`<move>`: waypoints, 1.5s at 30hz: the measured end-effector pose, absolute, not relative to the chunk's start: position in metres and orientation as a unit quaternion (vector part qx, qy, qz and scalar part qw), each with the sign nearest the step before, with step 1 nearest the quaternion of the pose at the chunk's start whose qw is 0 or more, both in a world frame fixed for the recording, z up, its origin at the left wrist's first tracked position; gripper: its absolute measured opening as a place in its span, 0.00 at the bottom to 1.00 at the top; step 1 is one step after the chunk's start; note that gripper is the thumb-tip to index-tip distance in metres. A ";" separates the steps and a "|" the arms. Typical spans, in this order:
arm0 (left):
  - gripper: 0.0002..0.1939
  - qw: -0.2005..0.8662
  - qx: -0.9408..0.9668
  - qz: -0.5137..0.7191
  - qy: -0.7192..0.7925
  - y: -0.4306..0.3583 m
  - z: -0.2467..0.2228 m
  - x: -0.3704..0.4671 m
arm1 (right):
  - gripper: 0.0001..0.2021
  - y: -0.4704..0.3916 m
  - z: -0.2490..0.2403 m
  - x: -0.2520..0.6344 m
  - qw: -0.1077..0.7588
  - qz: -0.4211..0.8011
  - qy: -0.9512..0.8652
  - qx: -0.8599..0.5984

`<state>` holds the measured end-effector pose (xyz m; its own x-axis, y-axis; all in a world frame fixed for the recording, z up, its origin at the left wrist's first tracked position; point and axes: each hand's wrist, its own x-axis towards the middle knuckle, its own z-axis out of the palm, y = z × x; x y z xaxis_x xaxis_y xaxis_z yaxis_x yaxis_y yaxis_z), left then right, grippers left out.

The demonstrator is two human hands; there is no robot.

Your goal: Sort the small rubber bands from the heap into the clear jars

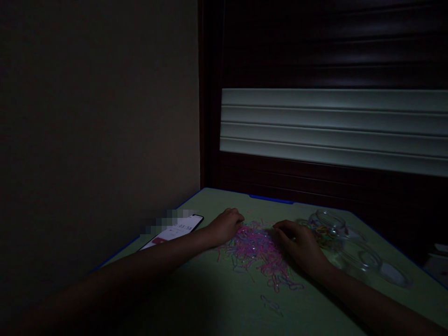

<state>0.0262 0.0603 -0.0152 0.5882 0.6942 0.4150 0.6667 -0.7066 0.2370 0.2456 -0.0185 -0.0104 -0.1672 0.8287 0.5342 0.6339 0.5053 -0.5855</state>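
Observation:
A loose pile of small rubber bands [257,247], mostly pink and violet, lies on the pale green table [189,298]. My left hand [227,226] rests at the pile's left edge with its fingers curled in; whatever they hold is hidden. On the right side, my right hand [300,242] arches over the pile's edge. Its thumb and forefinger bend toward each other, and the dim light hides any small thing between them. Just beyond this hand, a clear jar [327,228] has multicoloured bands at or behind its lower left side.
A lit phone [177,231] lies left of my left forearm, showing digits. Right of the jar is another clear round container [362,256], with a clear lid-like piece [395,274] near it. A wall and a dark slatted panel stand behind the table.

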 end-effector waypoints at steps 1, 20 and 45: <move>0.10 0.026 0.888 0.245 0.388 0.061 -0.016 0.026 | 0.11 -0.019 -0.010 0.245 0.426 0.112 -0.756 -0.485; 0.08 -0.041 0.862 0.280 0.421 0.046 -0.022 0.029 | 0.09 -0.014 -0.016 0.249 0.419 0.108 -0.761 -0.484; 0.02 -0.079 0.875 0.361 0.312 0.027 -0.006 0.042 | 0.08 -0.013 -0.019 0.249 0.419 0.058 -0.783 -0.457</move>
